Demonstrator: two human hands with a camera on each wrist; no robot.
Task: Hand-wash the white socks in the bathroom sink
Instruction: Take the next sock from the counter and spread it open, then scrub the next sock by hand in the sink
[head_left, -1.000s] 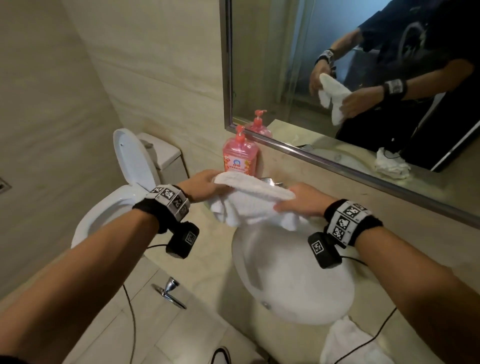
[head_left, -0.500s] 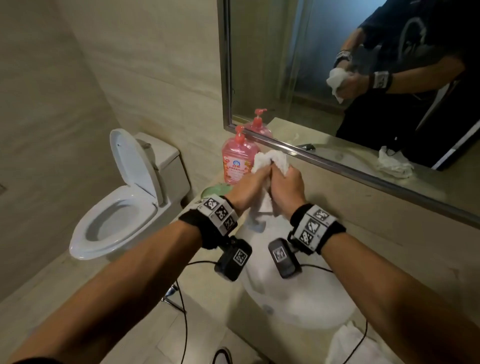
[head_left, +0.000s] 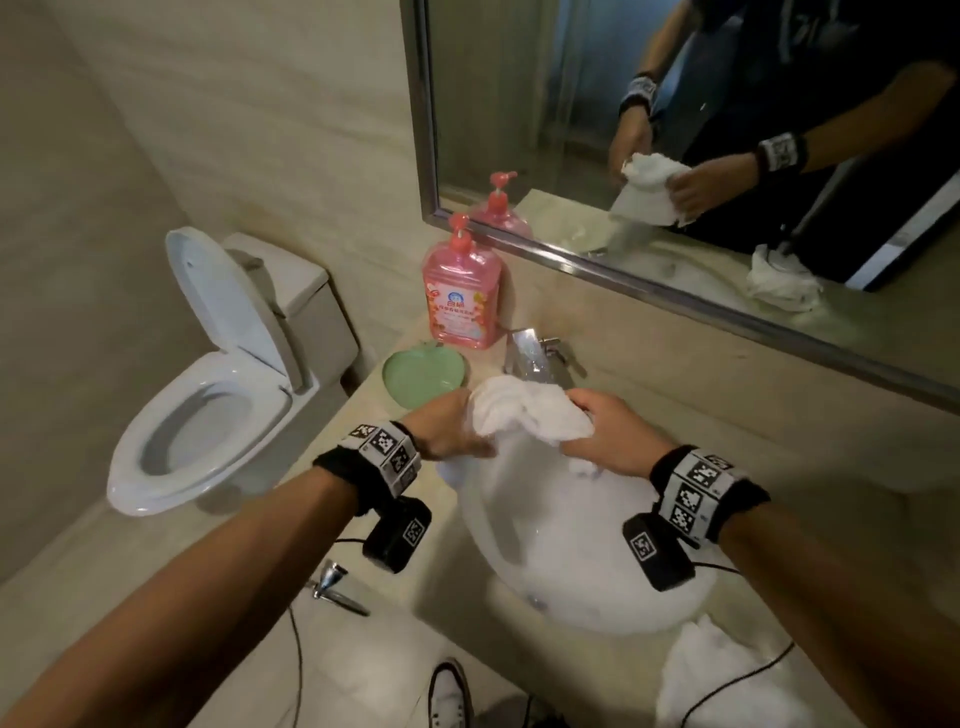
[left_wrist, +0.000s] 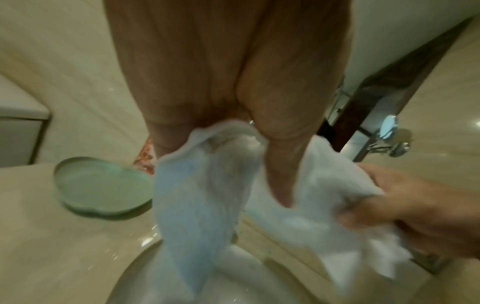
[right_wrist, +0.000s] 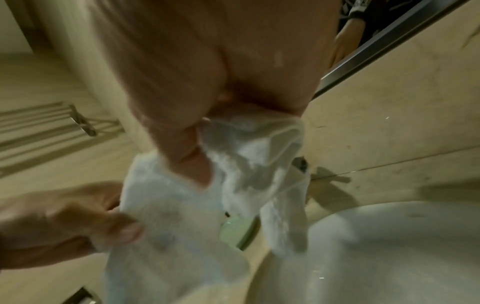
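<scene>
A white sock (head_left: 524, 415) hangs bunched between both hands over the back edge of the white sink (head_left: 571, 561). My left hand (head_left: 447, 431) grips its left end, thumb pressed into the cloth (left_wrist: 205, 185). My right hand (head_left: 602, 441) grips the right end, fingers curled round the fabric (right_wrist: 246, 156). Both ends droop toward the basin. Another white sock (head_left: 727, 680) lies crumpled on the counter at the sink's near right.
A pink soap pump bottle (head_left: 462, 296) and a green dish (head_left: 426, 376) stand on the counter left of the chrome tap (head_left: 540, 358). The mirror (head_left: 727, 130) hangs above. A toilet (head_left: 218, 384) with raised lid is to the left.
From pressed together and raised, my hands have dropped lower over the sink and drawn apart, spreading the sock between them.
</scene>
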